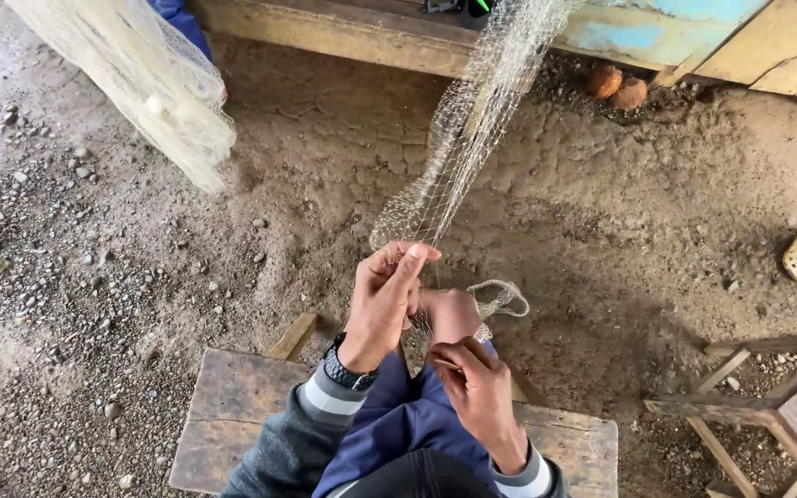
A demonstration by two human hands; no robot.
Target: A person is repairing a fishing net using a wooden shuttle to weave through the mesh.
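Note:
A fine pale fishing net (472, 120) hangs stretched from the top of the view down to my knee. My left hand (385, 300), with a dark wristwatch (348, 369) on its wrist, pinches the net's lower edge between thumb and fingers. Just below and to the right, my right hand (480, 387) is closed on a thin netting needle (447, 365) that points toward the left hand. A loop of the net's edge cord (502, 298) curls out to the right of my knee. I sit on a weathered wooden bench (232, 415) in blue trousers.
A second bundle of pale net (154, 83) hangs at the upper left. The ground is packed earth with gravel at the left. A wooden beam (325, 32) runs along the top, with two brown coconut husks (617, 88) beside it. A wooden stool frame (767, 406) stands at the lower right.

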